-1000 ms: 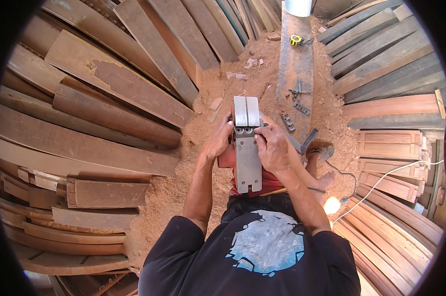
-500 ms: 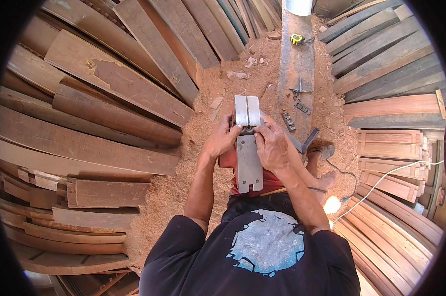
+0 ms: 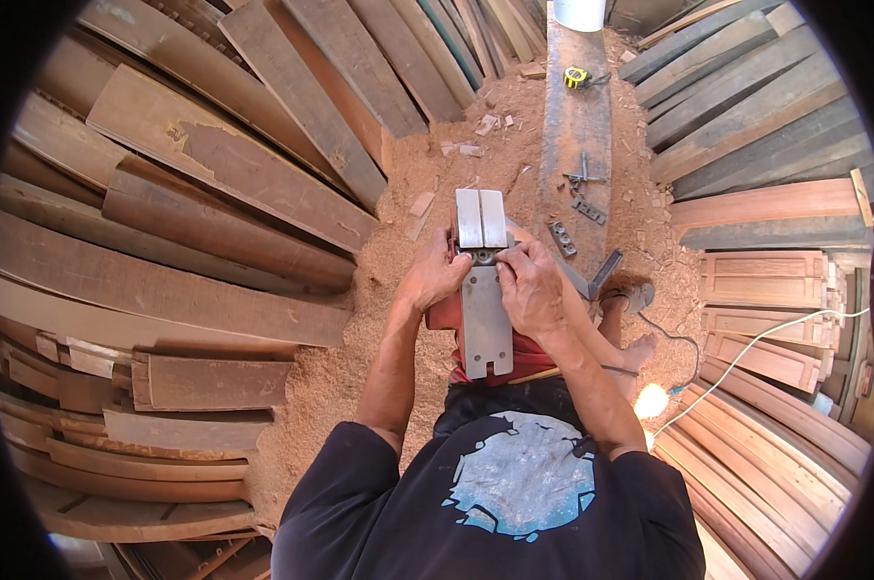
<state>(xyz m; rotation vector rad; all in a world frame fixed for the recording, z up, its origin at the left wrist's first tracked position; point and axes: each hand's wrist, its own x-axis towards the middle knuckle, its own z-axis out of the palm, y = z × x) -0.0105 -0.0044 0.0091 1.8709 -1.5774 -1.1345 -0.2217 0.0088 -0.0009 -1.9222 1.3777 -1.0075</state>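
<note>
"2 hands on the planer [image 3: 487,324]?"

"Yes, over the lap. The left hand [image 3: 435,274] curls its fingers round its side; the right hand [image 3: 534,290] pinches nearly closed at its gap, on what I cannot tell."

"Around?"

"Tape measure [image 3: 575,78], 2 metal blocks [image 3: 562,239] along the board [image 3: 577,126] ahead; planks [image 3: 157,261] crowd both sides."
</note>
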